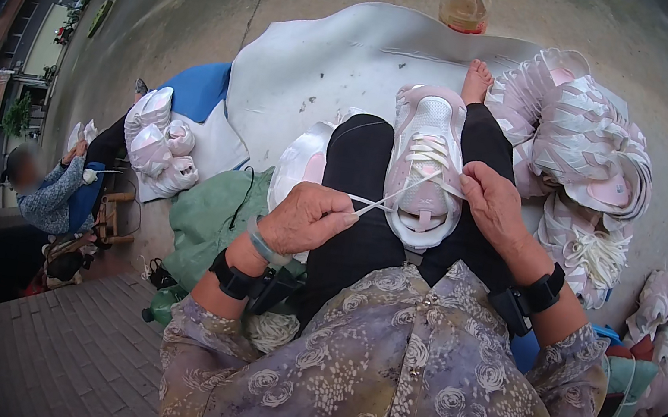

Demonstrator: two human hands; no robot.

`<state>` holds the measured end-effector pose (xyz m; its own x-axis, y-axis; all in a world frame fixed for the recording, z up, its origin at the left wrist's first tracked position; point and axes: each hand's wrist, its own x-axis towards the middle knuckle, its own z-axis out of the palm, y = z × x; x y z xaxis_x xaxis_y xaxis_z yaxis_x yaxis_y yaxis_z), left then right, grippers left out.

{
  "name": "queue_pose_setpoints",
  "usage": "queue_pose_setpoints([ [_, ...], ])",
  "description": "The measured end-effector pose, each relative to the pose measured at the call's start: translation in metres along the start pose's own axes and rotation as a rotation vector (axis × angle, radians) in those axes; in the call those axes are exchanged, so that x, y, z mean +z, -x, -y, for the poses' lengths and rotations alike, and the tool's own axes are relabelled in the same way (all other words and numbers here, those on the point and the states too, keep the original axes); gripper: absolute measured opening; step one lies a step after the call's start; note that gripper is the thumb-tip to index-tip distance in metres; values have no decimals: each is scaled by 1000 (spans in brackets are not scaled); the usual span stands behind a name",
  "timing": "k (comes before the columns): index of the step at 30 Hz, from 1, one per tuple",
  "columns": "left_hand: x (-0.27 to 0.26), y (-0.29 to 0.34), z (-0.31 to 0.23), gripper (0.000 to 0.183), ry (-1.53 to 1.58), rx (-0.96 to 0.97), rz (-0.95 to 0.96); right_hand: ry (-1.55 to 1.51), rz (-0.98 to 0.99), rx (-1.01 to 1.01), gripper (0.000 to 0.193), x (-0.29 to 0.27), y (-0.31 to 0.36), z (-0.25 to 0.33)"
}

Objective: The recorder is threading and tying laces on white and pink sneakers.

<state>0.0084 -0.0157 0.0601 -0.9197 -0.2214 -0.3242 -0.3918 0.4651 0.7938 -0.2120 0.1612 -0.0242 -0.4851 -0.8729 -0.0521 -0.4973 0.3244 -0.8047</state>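
On lap: sneaker (426, 166); left fingers (343, 219) pinching lace (393, 196), right fingers (471, 182) pressed on tongue.

Both forearms came up from the lower edge of the frame, sleeves of a floral-patterned garment reaching almost to the wrists and a dark band strapped around each wrist. The left hand (306, 217) was curled into a loose fist, knuckles up, thumb and forefinger pinched together at its right side. The right hand (492, 203) lay palm down a little farther forward, fingers bent and pointed inward toward the left hand, their tips pressed together. The two hands sat near each other but apart, over the person's lap. One bare foot showed beyond the knees.
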Motion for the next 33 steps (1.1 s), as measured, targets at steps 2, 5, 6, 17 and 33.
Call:
queue_pose_setpoints([
  [2,-6,-5,-26,12,-16,73,25,-109,-51,-80,24,3,-7,1],
  [5,-9,-16,-49,12,-232,364,-101,-268,-33,-241,28,9,-25,20],
  [6,-11,-22,-55,13,-431,587,-251,-314,33,-317,32,9,-32,30],
  [17,-41,-47,-66,16,-1028,781,-492,-622,629,-55,46,-12,-71,48],
  [33,85,-128,-57,17,-585,375,15,-1263,-162,-361,31,-202,-10,8],
])
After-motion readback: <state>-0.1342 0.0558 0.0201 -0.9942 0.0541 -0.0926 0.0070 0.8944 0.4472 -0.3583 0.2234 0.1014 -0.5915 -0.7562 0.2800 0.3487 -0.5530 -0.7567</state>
